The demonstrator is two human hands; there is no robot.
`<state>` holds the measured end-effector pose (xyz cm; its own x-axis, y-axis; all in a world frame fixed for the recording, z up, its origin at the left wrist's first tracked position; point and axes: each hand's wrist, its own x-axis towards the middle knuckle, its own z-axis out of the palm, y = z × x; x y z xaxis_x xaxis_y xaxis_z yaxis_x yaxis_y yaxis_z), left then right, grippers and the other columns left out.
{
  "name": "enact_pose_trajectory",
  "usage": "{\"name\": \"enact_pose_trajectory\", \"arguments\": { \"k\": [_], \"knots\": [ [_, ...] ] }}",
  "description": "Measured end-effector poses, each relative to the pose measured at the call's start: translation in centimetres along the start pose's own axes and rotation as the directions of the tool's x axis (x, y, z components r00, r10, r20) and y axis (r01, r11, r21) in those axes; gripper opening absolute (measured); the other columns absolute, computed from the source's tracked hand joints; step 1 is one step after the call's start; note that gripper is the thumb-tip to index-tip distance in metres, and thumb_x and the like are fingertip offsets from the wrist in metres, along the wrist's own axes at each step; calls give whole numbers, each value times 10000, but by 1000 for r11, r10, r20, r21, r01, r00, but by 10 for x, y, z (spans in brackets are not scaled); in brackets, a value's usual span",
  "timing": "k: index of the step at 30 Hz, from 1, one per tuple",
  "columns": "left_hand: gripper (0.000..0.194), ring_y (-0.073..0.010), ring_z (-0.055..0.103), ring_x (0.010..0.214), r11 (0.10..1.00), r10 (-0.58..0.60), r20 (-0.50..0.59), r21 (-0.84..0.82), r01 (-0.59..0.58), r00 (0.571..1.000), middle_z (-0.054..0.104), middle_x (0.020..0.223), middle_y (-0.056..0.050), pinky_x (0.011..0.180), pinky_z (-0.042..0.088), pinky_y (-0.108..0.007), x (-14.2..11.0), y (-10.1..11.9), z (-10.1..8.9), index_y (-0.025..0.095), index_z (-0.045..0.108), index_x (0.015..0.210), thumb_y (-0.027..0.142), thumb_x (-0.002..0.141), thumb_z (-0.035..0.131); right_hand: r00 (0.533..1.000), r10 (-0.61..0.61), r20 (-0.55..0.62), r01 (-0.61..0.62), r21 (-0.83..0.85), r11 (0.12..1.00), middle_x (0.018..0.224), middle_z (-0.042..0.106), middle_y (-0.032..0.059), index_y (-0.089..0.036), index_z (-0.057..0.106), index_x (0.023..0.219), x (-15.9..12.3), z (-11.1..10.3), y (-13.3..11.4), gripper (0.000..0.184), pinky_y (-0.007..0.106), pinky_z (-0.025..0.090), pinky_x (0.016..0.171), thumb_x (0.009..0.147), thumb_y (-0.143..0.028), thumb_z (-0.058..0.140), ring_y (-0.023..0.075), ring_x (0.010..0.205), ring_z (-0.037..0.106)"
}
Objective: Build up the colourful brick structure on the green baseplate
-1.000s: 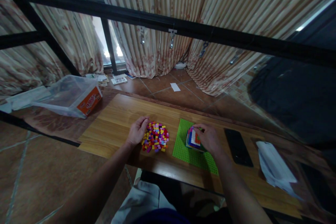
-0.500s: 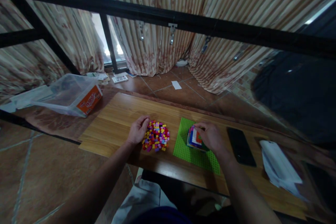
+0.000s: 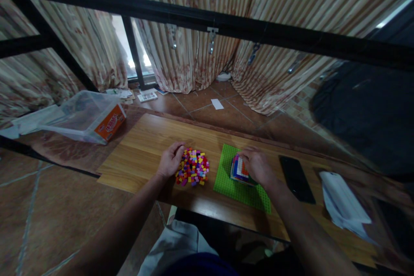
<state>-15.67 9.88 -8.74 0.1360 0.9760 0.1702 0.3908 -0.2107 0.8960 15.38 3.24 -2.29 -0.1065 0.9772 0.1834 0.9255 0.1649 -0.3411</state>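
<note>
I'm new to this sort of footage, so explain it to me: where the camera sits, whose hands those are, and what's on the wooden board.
There is no machine here. One camera, worn on a person's head, looks forward and down, so both bare hands are the wearer's own. On the wooden board lie a pile of small coloured bricks, a green studded baseplate bearing a multicoloured block, and a dark phone-like slab. The left hand is at the pile's edge. The right hand bends over the block; whether it pinches a brick is too small to tell.
</note>
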Motion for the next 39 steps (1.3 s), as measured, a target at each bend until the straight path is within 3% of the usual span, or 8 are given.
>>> {"name": "enact_pose_trajectory", "arguments": {
  "k": [4, 7, 14, 20, 29, 35, 39],
  "knots": [
    [358, -216, 659, 978, 1000, 14, -11, 4, -14, 1000, 724, 1000, -66, 936, 503, -341, 1, -1, 0, 182, 681, 1037, 448, 900, 485, 998, 47, -37, -43, 99, 994, 858, 731, 76, -219, 752, 782, -5, 2, 2, 262, 390, 479, 870, 861, -210, 502, 237, 874, 636],
    [360, -216, 661, 973, 1000, 22, -9, 8, -22, 1000, 725, 1000, -67, 932, 505, -338, 1, -1, 0, 181, 683, 1042, 445, 902, 483, 988, 148, -43, -134, 244, 961, 920, 752, 64, -229, 762, 849, -10, 3, 6, 251, 391, 496, 867, 859, -294, 520, 231, 891, 666],
    [339, -212, 660, 977, 999, 27, -16, 19, -27, 999, 726, 1008, -63, 939, 504, -344, 0, -2, 1, 178, 680, 1047, 416, 910, 481, 915, 394, -90, -324, 422, 847, 1026, 759, 83, -203, 753, 973, -20, 4, 12, 424, 377, 496, 883, 858, -496, 469, 247, 972, 684],
    [327, -214, 660, 979, 999, 40, -1, 17, -40, 999, 722, 1022, -71, 931, 507, -346, 1, -1, 0, 174, 681, 1036, 402, 914, 481, 893, 448, 36, -421, 415, 806, 796, 754, 51, -202, 771, 911, -20, 16, 7, 486, 330, 484, 680, 847, -586, 481, 227, 721, 672],
    [306, -210, 659, 970, 998, 60, -21, 29, -59, 998, 723, 998, -72, 920, 513, -345, 0, -3, 1, 173, 688, 1033, 371, 916, 486, 861, 507, 43, -452, 524, 722, 820, 761, 62, -192, 780, 853, -18, 20, 7, 477, 338, 500, 702, 755, -616, 585, 232, 738, 678],
    [297, -202, 662, 943, 998, 64, -22, 5, -64, 998, 724, 971, -68, 898, 519, -332, -1, 2, 1, 175, 689, 1028, 356, 917, 482, 878, 478, 12, -431, 450, 782, 910, 760, 76, -200, 763, 922, -18, 19, 11, 450, 374, 506, 788, 784, -576, 559, 247, 838, 684],
    [319, -197, 659, 940, 999, 47, -23, 2, -47, 999, 722, 961, -69, 904, 511, -326, -2, 2, 2, 164, 681, 1046, 360, 934, 455, 892, 388, -231, -337, 231, 913, 1016, 731, 130, -174, 730, 1019, -21, 17, -5, 454, 451, 466, 909, 850, -533, 509, 281, 971, 649]
  ]
}}
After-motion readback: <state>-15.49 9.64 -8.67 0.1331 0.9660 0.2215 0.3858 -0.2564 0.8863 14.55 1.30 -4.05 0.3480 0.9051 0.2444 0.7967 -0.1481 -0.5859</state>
